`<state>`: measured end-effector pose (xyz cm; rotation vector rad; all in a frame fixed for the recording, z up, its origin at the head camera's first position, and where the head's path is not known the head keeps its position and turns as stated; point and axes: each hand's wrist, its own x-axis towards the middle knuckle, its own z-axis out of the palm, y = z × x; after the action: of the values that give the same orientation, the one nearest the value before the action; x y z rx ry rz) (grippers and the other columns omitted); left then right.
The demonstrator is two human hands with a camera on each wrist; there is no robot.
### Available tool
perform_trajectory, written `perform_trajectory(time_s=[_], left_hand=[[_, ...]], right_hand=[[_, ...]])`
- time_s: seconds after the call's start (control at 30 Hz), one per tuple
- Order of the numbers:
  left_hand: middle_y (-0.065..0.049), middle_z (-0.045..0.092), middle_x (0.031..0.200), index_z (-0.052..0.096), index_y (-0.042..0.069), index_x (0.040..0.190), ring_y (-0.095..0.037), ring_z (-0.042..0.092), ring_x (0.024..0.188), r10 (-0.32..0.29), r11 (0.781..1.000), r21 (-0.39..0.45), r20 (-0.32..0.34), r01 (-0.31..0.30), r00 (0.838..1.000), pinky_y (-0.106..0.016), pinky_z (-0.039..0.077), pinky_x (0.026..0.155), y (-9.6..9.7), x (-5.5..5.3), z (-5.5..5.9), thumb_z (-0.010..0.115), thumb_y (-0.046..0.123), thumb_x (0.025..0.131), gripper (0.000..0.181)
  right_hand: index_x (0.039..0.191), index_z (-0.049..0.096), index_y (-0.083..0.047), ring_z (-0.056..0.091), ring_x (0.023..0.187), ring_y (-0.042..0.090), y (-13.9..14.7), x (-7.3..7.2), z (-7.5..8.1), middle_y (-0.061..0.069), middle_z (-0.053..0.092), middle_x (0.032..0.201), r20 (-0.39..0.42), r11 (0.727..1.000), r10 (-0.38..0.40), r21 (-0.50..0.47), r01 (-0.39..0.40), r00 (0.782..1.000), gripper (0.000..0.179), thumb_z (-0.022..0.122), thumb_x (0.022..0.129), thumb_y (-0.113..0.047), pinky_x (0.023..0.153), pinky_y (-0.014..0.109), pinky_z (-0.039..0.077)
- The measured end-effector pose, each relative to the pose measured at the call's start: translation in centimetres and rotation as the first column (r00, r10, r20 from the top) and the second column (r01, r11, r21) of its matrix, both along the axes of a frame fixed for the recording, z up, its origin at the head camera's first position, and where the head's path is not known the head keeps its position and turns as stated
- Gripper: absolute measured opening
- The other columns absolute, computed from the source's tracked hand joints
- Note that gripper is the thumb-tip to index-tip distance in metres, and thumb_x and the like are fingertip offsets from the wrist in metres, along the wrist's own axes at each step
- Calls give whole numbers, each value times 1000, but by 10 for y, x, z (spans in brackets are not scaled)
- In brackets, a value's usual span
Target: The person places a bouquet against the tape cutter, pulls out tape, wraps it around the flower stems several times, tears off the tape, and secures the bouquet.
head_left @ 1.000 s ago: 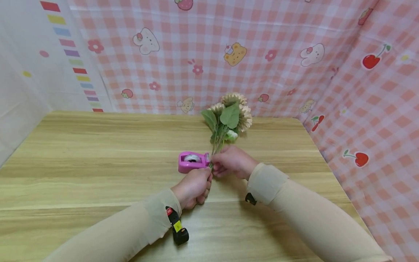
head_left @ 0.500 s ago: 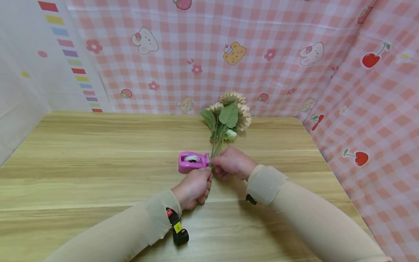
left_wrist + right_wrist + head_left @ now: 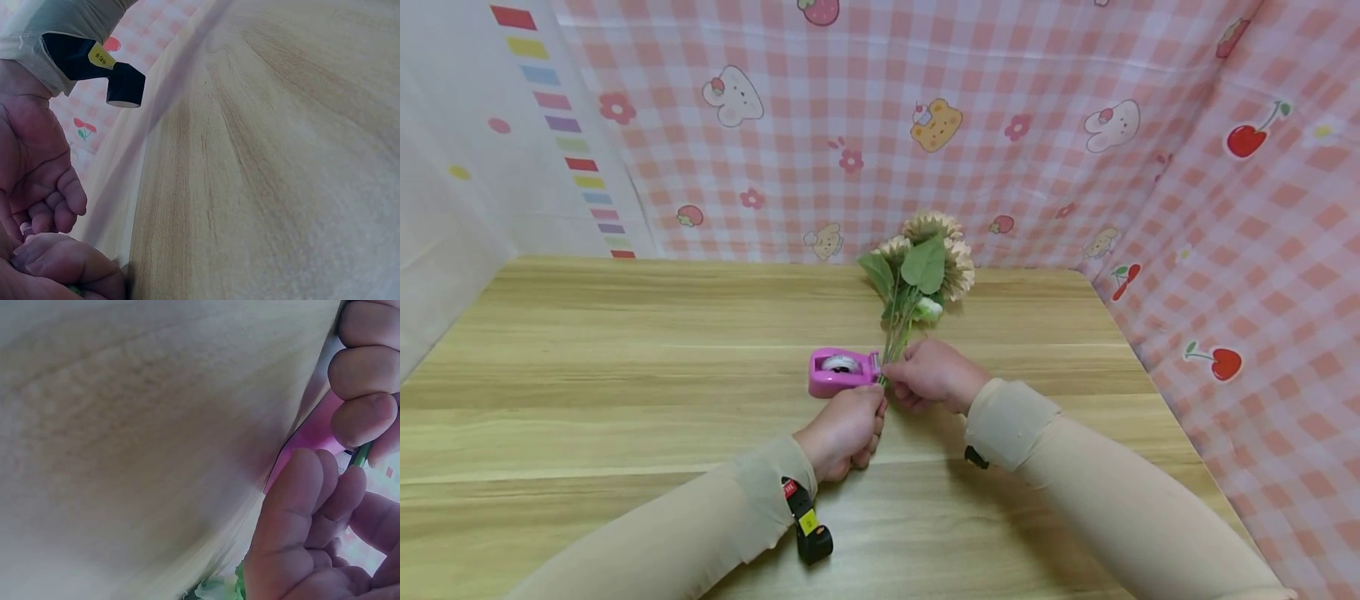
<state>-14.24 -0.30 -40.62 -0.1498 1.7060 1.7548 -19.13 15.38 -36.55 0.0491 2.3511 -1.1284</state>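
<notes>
A bunch of artificial flowers lies with its blooms toward the back of the table and its stems running forward. My left hand grips the stem ends, its fingers curled in the right wrist view, where a green stem shows beneath them. Just above, my right hand pinches the stems between thumb and fingers; its other fingers are bent. In the left wrist view a pale shiny strip shows on a right finger. A pink tape dispenser with a tape roll stands left of the stems, close to both hands.
The wooden table reaches back to a pink checked cloth with cartoon prints. Another checked cloth hangs along the right side, and a white cloth at the left.
Both hands keep almost the same place on the stems. The right hand has shifted very slightly; the dispenser stays put.
</notes>
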Motion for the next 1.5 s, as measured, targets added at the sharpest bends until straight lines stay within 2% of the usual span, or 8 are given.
perform_trajectory(time_s=[0.2, 0.53, 0.9, 1.13, 1.27, 1.4, 1.5], left_hand=[[6, 40, 69, 49, 11, 99, -10, 31, 50, -3, 1000, -1, 0, 3, 1000, -23, 25, 47, -1, 0, 1, 26, 34, 115, 37], [6, 40, 70, 49, 12, 100, -8, 31, 50, 3, 1000, 13, -5, -3, 1000, -22, 24, 46, 0, 1, 3, 27, 33, 115, 34], [6, 39, 68, 49, 11, 99, -9, 31, 50, -6, 1000, 8, 2, 6, 1000, -23, 26, 46, -1, 0, 2, 26, 33, 115, 35], [6, 38, 68, 48, 13, 98, -9, 30, 50, -2, 1000, 8, -14, 2, 1000, -23, 25, 45, -1, 1, 3, 27, 34, 115, 35], [6, 38, 68, 48, 12, 97, -9, 30, 50, 0, 1000, 8, -16, 0, 1000, -23, 24, 45, 0, 1, 2, 27, 33, 115, 34], [6, 39, 68, 48, 12, 98, -9, 30, 50, -2, 1000, 6, -23, 2, 1000, -23, 25, 46, 0, 2, 1, 27, 33, 115, 34], [5, 40, 69, 49, 10, 101, -10, 31, 50, -8, 1000, 1, -29, 8, 1000, -23, 25, 46, -1, 2, 1, 27, 33, 115, 35]], right_hand=[[79, 65, -7, 66, 68, 18, 2, 0, -2, 6, 66, 77, -6, 999, 2, 38, -2, 1000, 32, 64, 105, -26, 65, 30, 61], [85, 67, -5, 68, 70, 17, 5, -1, -5, 7, 69, 80, 14, 1000, 12, 22, -12, 1000, 28, 60, 107, -22, 66, 30, 62], [88, 68, -3, 67, 69, 16, 6, -1, -3, 7, 70, 80, -40, 991, 75, 112, -70, 996, 27, 59, 107, -20, 66, 30, 62], [85, 66, -5, 56, 62, 14, 6, 1, -3, 6, 65, 74, -108, 966, 141, 233, -113, 984, 31, 60, 106, -26, 58, 26, 50], [83, 67, -5, 55, 64, 15, 5, 2, -4, 6, 65, 73, -119, 976, 125, 194, -100, 985, 32, 58, 106, -26, 59, 25, 48], [84, 69, -4, 60, 70, 16, 3, 3, -4, 6, 67, 76, -84, 996, 44, 75, -38, 996, 30, 57, 104, -22, 62, 25, 53], [82, 68, -5, 61, 71, 16, 2, 3, -4, 6, 67, 76, -42, 1000, -16, -8, 16, 999, 28, 58, 103, -21, 62, 25, 54]])
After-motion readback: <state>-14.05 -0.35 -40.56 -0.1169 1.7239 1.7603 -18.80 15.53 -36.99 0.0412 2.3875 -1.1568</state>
